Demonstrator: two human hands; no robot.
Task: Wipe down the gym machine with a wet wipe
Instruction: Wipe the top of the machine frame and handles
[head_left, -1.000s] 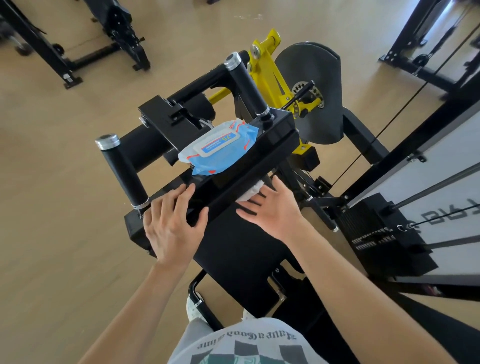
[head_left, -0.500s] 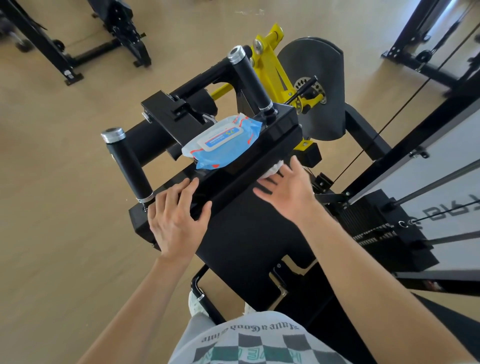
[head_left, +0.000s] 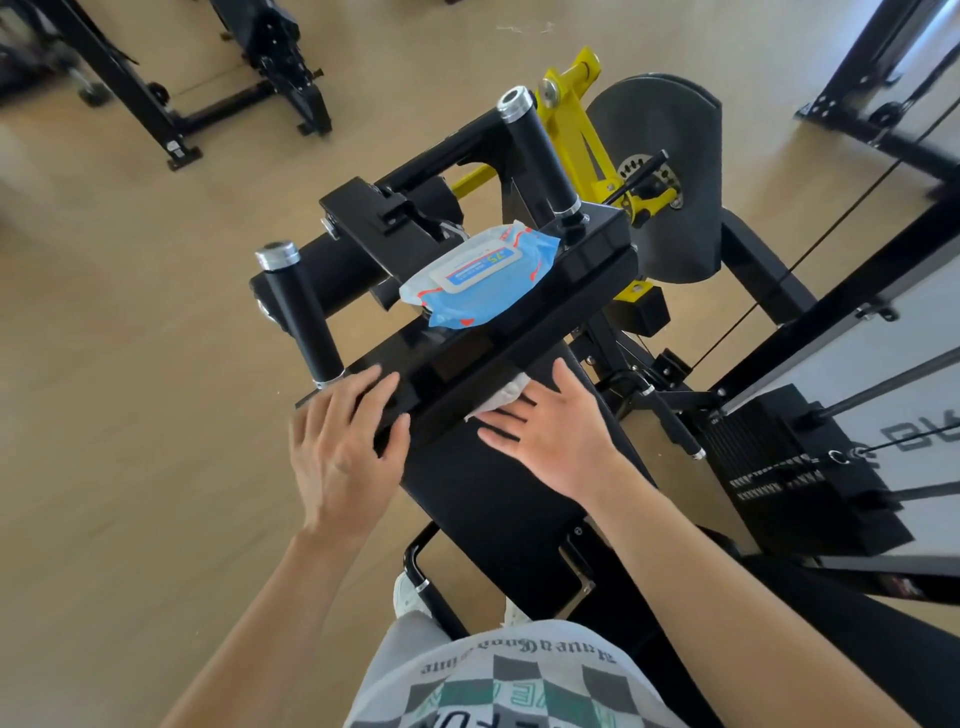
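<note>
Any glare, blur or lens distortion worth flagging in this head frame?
Head view: wide-angle lens bows lines toward the edges; even daylight, soft shadows; the glossy black ledge mirrors light beside the left hand, whose fingertips smear slightly; right hand, wet wipe and wipe pack read sharp.

The right hand (head_left: 550, 436) slid the wet wipe (head_left: 501, 399) back left along the pad (head_left: 467, 499).

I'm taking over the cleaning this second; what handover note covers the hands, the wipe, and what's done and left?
Left hand: open, resting on the top plate at its near edge.
Right hand: flat, pressing the wet wipe onto the black pad just below the plate.
Wipes pack: lying on the plate.
Done: wipe out and on the pad; wiped areas can't be told.
Left: probably lower pad, handles, plate.
</note>
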